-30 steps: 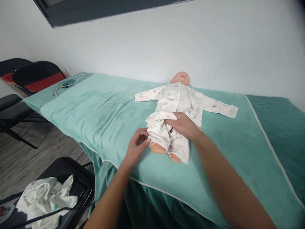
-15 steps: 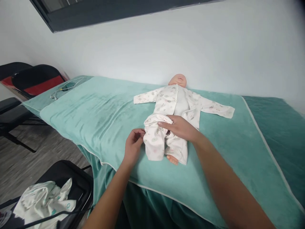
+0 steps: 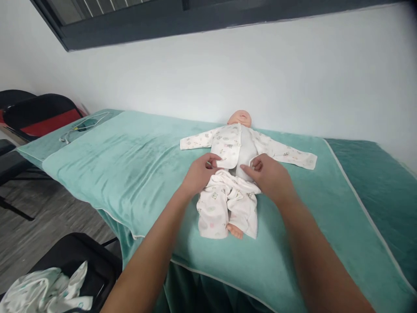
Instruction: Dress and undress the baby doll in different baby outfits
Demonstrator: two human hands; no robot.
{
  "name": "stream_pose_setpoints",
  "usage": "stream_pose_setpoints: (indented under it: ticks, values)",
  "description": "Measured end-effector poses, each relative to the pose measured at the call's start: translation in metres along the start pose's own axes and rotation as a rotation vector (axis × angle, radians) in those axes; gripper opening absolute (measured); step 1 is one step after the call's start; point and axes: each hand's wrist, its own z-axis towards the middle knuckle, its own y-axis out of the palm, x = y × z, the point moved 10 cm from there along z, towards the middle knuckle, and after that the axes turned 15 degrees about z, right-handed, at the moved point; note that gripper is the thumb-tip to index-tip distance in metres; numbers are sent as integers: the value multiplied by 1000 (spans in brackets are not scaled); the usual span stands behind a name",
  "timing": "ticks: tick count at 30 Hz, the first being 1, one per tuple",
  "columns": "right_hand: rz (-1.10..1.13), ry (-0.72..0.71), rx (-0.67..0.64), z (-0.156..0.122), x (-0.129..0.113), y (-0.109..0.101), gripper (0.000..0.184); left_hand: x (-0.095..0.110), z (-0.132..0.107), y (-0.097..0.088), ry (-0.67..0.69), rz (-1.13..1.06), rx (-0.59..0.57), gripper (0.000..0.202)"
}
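A baby doll [image 3: 240, 117] lies on its back, dressed in a white printed baby shirt [image 3: 228, 141] with its long sleeves spread out. The shirt's front hangs open over a pale torso. Matching baby pants [image 3: 213, 202] are bunched around the legs, and one foot [image 3: 235, 231] shows between the cuffs. My left hand [image 3: 202, 173] pinches the lower hem of the shirt on the left side. On the other side my right hand [image 3: 272, 177] is closed on the shirt's opposite front edge, its fingertips partly hiding the cloth.
A green cover [image 3: 140, 161] spreads over the bed. Crumpled white cloth [image 3: 48, 291] lies on a black chair [image 3: 94, 256] at lower left. A cord [image 3: 94, 119] rests at the bed's far left, near black-and-red chairs [image 3: 48, 115]. A wall [image 3: 293, 78] stands behind.
Both hands have moved up from the pants to the shirt's lower front edges. The pants' waist, folded over on the left before, now lies spread below the shirt. The view has shifted slightly.
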Motion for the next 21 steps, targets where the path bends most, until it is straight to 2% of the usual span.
stream_pose_setpoints:
  ticks: [3,8,11,15,18,21]
  values:
    - [-43,-13,-14,-5,3,14,32,19,5,9,119,290,-71,38]
    - [34,-8,8,-3,6,17,19,48,10,26,333,848,-18,34]
    - [66,1,35,2,12,13,16,61,9,34,425,1055,52,26]
    - [123,-32,59,4,15,10,17,58,9,30,392,1090,95,24]
    - [181,-115,71,1,7,9,17,48,9,18,338,991,153,36]
    - [190,-204,-14,-5,-7,18,17,41,9,9,319,837,226,43]
